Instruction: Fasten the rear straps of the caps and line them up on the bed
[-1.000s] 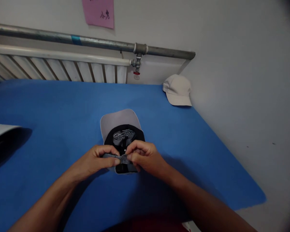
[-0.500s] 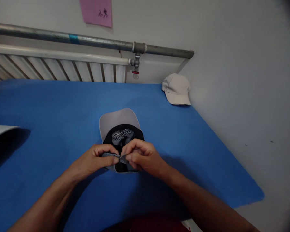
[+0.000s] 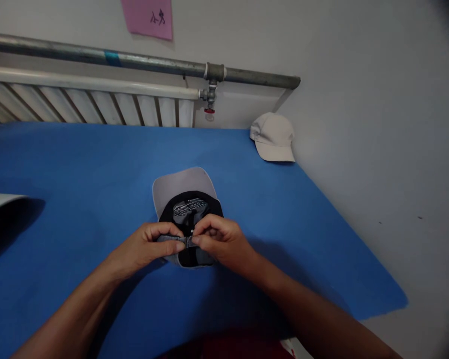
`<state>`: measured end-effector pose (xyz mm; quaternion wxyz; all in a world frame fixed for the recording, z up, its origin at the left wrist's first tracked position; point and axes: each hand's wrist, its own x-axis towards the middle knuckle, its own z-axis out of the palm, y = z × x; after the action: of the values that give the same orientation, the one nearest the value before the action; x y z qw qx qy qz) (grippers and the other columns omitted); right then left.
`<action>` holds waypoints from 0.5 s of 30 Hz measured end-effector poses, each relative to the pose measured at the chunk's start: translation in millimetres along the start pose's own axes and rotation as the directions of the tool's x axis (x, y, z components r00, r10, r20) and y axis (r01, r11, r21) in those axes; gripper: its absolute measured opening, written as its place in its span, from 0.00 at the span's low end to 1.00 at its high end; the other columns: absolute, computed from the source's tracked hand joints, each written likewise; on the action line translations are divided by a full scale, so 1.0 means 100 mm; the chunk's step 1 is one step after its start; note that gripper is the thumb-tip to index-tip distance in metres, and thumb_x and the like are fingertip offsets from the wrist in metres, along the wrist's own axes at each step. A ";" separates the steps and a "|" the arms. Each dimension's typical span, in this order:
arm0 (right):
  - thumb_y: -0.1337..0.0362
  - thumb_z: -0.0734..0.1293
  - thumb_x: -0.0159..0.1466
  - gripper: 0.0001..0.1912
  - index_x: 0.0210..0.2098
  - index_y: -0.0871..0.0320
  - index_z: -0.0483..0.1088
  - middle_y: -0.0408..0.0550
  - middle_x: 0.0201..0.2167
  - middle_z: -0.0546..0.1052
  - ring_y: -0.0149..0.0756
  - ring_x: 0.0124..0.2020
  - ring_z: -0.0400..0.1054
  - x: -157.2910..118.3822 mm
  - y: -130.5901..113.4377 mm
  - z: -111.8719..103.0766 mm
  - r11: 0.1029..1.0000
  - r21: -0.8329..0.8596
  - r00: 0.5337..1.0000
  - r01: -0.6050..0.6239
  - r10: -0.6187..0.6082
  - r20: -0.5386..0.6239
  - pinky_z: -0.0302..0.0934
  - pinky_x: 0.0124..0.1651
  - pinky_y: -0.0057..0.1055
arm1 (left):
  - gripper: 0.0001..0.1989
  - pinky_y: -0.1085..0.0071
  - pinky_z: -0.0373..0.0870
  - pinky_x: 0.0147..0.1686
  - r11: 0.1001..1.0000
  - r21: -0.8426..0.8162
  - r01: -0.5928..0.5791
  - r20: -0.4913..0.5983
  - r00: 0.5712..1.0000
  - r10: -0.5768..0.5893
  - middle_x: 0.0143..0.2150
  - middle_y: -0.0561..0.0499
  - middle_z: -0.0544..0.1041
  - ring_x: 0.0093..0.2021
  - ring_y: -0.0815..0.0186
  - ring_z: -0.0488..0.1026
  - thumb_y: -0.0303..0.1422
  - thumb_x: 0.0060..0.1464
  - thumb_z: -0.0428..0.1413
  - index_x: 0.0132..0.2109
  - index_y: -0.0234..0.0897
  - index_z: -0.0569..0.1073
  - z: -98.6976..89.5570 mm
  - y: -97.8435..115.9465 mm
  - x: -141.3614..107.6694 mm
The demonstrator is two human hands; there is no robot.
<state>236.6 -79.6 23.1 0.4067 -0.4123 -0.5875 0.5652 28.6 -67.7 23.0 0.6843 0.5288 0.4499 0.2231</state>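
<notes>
A grey baseball cap point(image 3: 185, 187) lies upside down on the blue table, its brim pointing away from me and its dark inside facing up. At the near, back edge of the cap, my left hand point(image 3: 155, 244) pinches the strap point(image 3: 189, 242) between thumb and fingers. Just to the right, my right hand point(image 3: 222, 239) pinches the same strap, its thumb and index fingertip close to the left thumb. Embroidery stitching shows inside the crown. The fingers hide much of the strap and its fastening.
Against the right wall a beige cap point(image 3: 273, 137) sits on the blue table point(image 3: 97, 164). A white-edged dark object point(image 3: 3, 209) is at the left. Behind the table are a radiator point(image 3: 127, 107), a metal pipe point(image 3: 153, 62) and a red-handled valve point(image 3: 209, 110).
The right fingers have shifted slightly along the strap, and more of the strap shows between the two thumbs. My left hand has stayed nearly still.
</notes>
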 end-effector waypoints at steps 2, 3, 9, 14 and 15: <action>0.70 0.68 0.56 0.03 0.27 0.57 0.70 0.37 0.24 0.68 0.23 0.23 0.59 0.00 0.00 0.00 0.993 -0.094 0.996 0.078 -0.081 -0.030 0.55 0.25 0.23 | 0.09 0.75 0.61 0.31 1.000 -0.001 -0.008 0.003 1.000 0.008 0.27 0.55 0.72 0.28 0.73 0.65 0.39 0.50 0.63 0.35 0.38 0.79 0.00 0.00 0.01; 0.71 0.67 0.56 0.03 0.27 0.57 0.70 0.38 0.25 0.68 0.24 0.24 0.60 0.00 0.00 0.00 0.987 -0.127 0.994 0.098 -0.104 -0.037 0.56 0.27 0.23 | 0.09 0.75 0.61 0.31 1.000 0.001 -0.012 0.003 1.000 0.012 0.27 0.55 0.72 0.27 0.73 0.65 0.39 0.50 0.63 0.35 0.38 0.79 0.00 0.00 0.01; 0.74 0.66 0.54 0.05 0.26 0.58 0.70 0.38 0.26 0.68 0.23 0.23 0.59 0.00 0.00 -0.01 0.981 -0.173 0.996 0.090 -0.094 -0.012 0.54 0.27 0.23 | 0.09 0.75 0.61 0.30 1.000 0.025 -0.009 -0.004 1.000 0.009 0.27 0.55 0.71 0.27 0.73 0.64 0.39 0.50 0.64 0.34 0.38 0.78 0.01 -0.01 0.01; 0.77 0.65 0.52 0.08 0.24 0.58 0.70 0.36 0.23 0.67 0.22 0.22 0.57 -0.01 -0.04 0.00 0.979 -0.190 0.998 0.068 -0.070 -0.005 0.53 0.26 0.23 | 0.10 0.74 0.60 0.30 0.999 0.048 0.000 -0.007 1.000 0.000 0.26 0.55 0.70 0.27 0.72 0.64 0.39 0.49 0.63 0.34 0.36 0.78 0.04 0.01 0.00; 0.77 0.65 0.52 0.08 0.23 0.59 0.70 0.36 0.23 0.67 0.22 0.22 0.57 -0.01 -0.04 0.00 0.980 -0.192 0.998 0.059 -0.061 -0.003 0.52 0.26 0.22 | 0.10 0.74 0.60 0.30 0.999 0.051 -0.001 -0.006 1.000 0.001 0.26 0.55 0.70 0.27 0.72 0.64 0.39 0.49 0.63 0.34 0.36 0.78 0.05 0.01 0.00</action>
<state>236.5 -80.5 27.1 0.3847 -0.4340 -0.6495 0.4917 32.8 -69.6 23.7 0.6690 0.5456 0.4575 0.2133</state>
